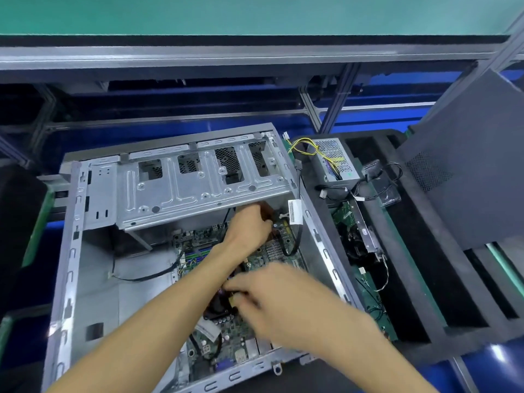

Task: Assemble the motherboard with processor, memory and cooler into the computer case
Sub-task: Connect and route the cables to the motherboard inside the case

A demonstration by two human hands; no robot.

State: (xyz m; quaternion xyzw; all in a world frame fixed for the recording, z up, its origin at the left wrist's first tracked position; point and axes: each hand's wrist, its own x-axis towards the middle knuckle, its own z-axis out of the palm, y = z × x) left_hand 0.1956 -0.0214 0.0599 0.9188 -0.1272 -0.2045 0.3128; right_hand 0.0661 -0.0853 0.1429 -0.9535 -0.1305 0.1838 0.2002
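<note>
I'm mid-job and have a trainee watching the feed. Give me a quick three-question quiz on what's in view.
1. True or false: the green motherboard already lies inside the open grey metal computer case.
2. Which hand reaches farther into the case, toward the perforated metal drive cage: A) left hand B) right hand?
3. What silver box with yellow and black wires sits on the black foam tray right of the case?

Key: 1 true. 2 A. 3 the power supply.

Bare matt metal case (85, 268); seemingly foam tray (419, 282).
</note>
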